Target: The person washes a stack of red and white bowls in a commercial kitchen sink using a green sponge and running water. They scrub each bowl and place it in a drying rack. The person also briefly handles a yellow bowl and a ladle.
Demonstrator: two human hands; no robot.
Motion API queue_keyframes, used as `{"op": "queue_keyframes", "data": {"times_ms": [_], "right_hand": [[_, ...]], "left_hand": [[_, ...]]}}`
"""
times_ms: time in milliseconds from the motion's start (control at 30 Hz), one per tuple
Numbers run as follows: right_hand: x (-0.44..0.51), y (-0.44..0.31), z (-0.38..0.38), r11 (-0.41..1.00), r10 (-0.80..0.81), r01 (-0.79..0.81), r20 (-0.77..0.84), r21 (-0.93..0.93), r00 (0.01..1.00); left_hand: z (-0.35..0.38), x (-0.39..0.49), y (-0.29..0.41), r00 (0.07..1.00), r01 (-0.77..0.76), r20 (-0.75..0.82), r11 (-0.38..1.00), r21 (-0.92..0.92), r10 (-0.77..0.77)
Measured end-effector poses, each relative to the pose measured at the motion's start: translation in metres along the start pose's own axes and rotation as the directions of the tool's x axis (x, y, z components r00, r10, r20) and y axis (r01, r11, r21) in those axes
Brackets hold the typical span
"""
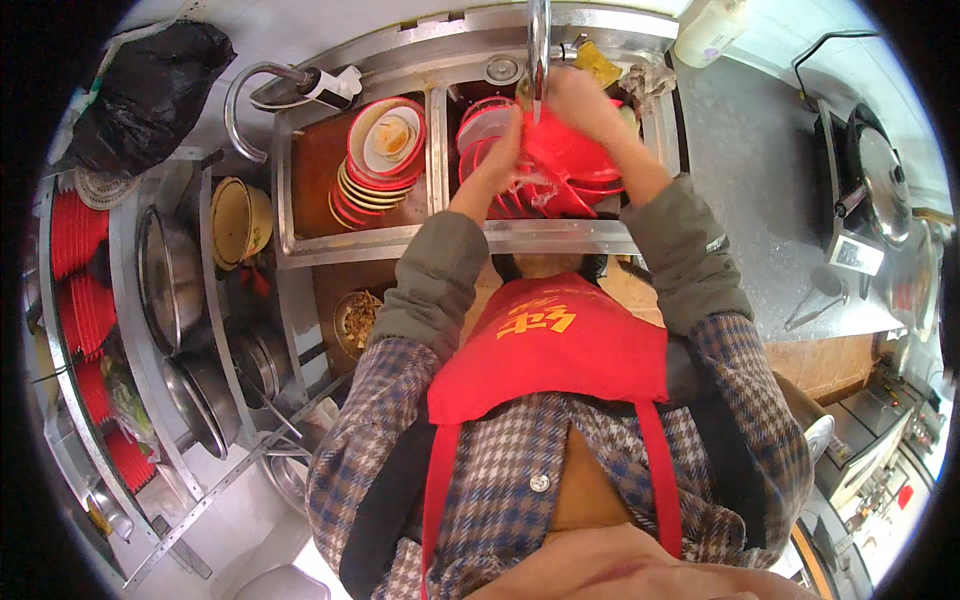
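Both my hands are over the right basin of a steel double sink [555, 234], below a chrome faucet [538, 45]. My left hand [499, 166] grips the left side of a tilted red dish [577, 154]. At the dish's far side is my right hand [579, 99], blurred, its fingertips partly behind the faucet; whether it holds anything is unclear. Clear water or wet film glints on the dish front [544, 191]. More red dishes [480, 135] lie beneath and beside it. In the left basin stands a stack of red-rimmed bowls and plates [384, 176], a small stained bowl [391, 136] on top.
A yellow cloth or sponge [598, 64] and a crumpled rag [646, 81] lie on the sink's back right corner. A steel counter [742, 187] with a plastic jug [709, 34] adjoins on the right. A second faucet [244, 112] and shelves of pots [171, 277] stand left. Food scraps fill a low bowl [358, 319].
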State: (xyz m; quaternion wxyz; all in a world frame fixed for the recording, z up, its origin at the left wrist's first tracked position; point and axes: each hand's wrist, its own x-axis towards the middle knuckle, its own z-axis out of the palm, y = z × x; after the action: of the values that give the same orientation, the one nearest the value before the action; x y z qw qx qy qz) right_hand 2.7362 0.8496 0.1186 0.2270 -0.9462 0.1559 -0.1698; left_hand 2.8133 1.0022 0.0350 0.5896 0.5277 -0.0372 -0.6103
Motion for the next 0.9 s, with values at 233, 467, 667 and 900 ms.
{"op": "queue_keyframes", "data": {"times_ms": [233, 467, 667, 900], "right_hand": [[-0.087, -0.011, 0.016, 0.909, -0.417, 0.408, 0.187, 0.084, 0.890], [-0.107, -0.018, 0.039, 0.886, -0.211, 0.043, 0.317, 0.463, 0.925], [-0.027, 0.024, 0.061, 0.977, -0.188, 0.190, 0.027, -0.099, 0.982], [-0.059, 0.104, 0.050, 0.929, 0.370, -0.369, 0.098, -0.029, 0.924]], "left_hand": [[-0.024, -0.017, -0.014, 0.939, -0.290, 0.136, 0.939, -0.184, 0.317], [-0.011, -0.012, -0.016, 0.960, -0.278, -0.137, 0.885, -0.374, 0.244], [0.013, -0.034, -0.025, 0.985, -0.045, 0.133, 0.919, -0.392, 0.106], [-0.012, -0.050, -0.015, 0.931, -0.339, -0.144, 0.941, -0.006, 0.334]]}}
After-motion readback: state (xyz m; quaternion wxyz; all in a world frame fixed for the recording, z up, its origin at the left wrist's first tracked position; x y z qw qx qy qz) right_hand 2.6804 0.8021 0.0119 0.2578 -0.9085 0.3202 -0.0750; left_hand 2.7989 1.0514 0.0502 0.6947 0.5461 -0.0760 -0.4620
